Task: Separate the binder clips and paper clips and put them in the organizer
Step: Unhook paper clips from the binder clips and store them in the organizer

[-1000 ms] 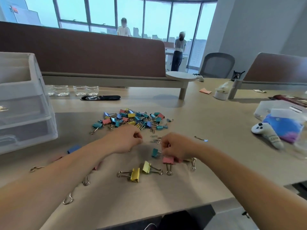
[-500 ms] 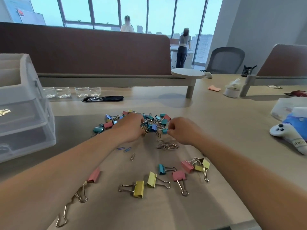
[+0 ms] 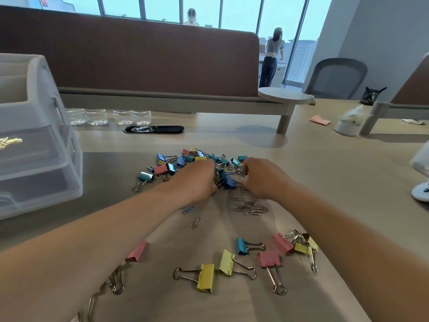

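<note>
- Two hands dig into one mixed pile (image 3: 192, 162) of small binder clips and paper clips. The left hand (image 3: 197, 180) and right hand (image 3: 262, 177) meet at the heap's near edge, about 6 o'clock of it.
- Tangling looks like the main risk. Wire handles and paper clips interlock, so lifting one piece could drag neighbours along and scatter them over the desk (image 3: 325, 182).
- A second risk is mixing. The sorted paper clips (image 3: 250, 208) lie just at 6 o'clock of the right hand, and a sweeping wrist or forearm could push pile pieces back into them.
- The large binder clips (image 3: 228, 263) lie further toward 6 o'clock, between the forearms, some partly under the left arm. A careless pull-back could knock them about.
- Both hands curl their fingers down into the clips. The backs of the hands hide the fingertips, so I cannot tell whether either pinches a piece or only rakes.
- A dark blue binder clip (image 3: 229, 182) sits between the two hands, touching or nearly touching both, the likeliest piece in hand.
- The organizer (image 3: 46, 159) stands well apart at 9 o'clock of the pile, so each carry there crosses open desk.
</note>
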